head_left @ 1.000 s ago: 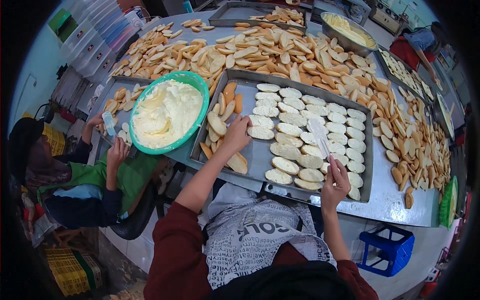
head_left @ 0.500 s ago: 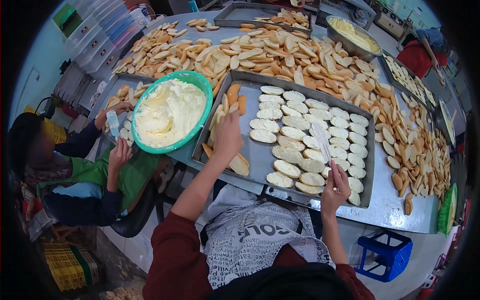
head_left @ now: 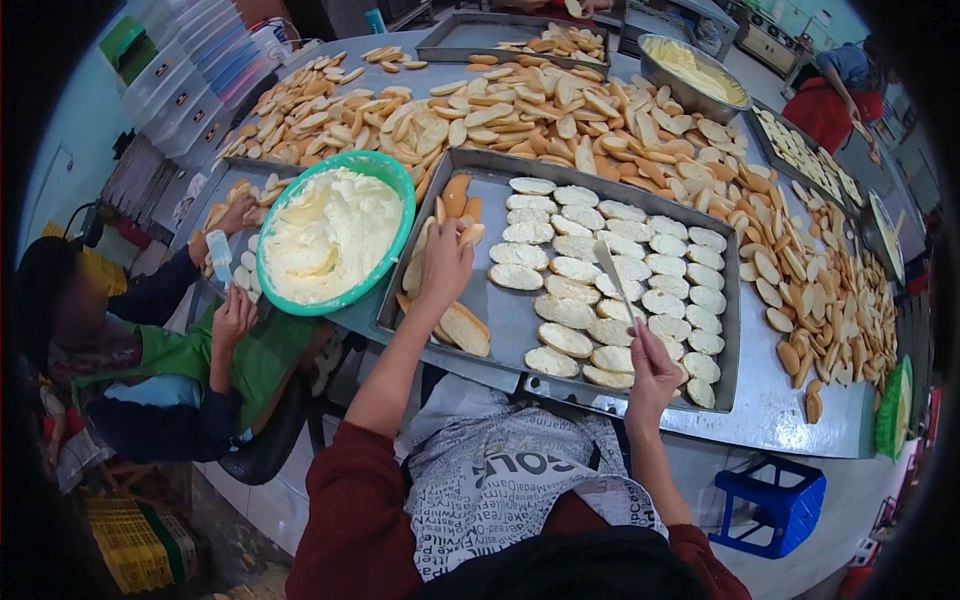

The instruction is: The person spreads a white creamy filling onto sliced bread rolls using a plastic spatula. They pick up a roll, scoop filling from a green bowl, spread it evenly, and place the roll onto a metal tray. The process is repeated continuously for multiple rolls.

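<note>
A metal baking tray (head_left: 470, 372) lies in front of me, with rows of oval bread slices (head_left: 565, 340) coated in pale cream filling its middle and right. My left hand (head_left: 448, 265) is closed over the tray's left side, gripping a small bread slice (head_left: 471, 235). Plain bread pieces (head_left: 464, 330) lie beneath and beside that hand, partly hidden by it. In my right hand (head_left: 653, 375) is a spreading knife (head_left: 619, 278), its long flat blade pointing up and left above the coated slices. Left of the tray stands a green basin (head_left: 406, 205) heaped with whipped cream (head_left: 330, 235).
Loose bread slices (head_left: 540, 110) cover the table behind and right of the tray. A co-worker (head_left: 165, 340) sits at left with a spatula (head_left: 219, 257). A metal bowl of cream (head_left: 695, 72) and another tray (head_left: 450, 50) stand farther back. A blue stool (head_left: 770, 505) is below right.
My left hand has lifted a bread slice from the tray's left side. The spreading knife in my right hand has shifted left and tilted. The view has moved slightly.
</note>
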`<act>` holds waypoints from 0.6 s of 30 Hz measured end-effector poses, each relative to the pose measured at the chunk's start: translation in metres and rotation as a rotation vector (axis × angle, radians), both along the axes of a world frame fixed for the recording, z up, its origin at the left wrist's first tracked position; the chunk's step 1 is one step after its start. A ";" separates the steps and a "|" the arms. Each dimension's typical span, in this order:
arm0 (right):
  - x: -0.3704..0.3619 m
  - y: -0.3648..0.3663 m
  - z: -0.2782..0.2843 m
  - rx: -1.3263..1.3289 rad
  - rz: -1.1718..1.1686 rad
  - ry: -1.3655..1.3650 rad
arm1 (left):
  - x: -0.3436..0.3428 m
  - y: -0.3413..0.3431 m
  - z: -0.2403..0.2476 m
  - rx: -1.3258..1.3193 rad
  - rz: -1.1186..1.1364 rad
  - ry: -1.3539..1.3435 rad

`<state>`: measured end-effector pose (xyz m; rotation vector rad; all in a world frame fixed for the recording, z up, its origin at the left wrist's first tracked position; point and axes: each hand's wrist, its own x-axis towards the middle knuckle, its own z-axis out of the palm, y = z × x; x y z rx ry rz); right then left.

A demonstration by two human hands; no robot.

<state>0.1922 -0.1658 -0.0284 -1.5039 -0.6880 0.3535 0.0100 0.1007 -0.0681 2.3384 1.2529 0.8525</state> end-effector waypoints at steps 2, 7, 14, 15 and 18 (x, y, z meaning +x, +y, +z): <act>-0.004 0.000 0.001 -0.036 0.067 0.172 | 0.001 -0.014 0.003 -0.384 -0.066 -0.396; -0.014 0.011 0.010 -0.026 0.243 0.625 | 0.004 -0.073 0.043 -1.210 -0.146 -1.011; -0.029 0.026 0.023 -0.101 0.374 0.613 | -0.011 -0.094 0.063 -1.405 -0.260 -1.175; -0.029 0.031 0.024 -0.106 0.379 0.586 | -0.013 -0.096 0.061 -1.362 -0.238 -1.136; -0.033 0.059 0.037 -0.118 0.422 0.337 | -0.021 -0.099 0.051 -1.279 -0.191 -1.090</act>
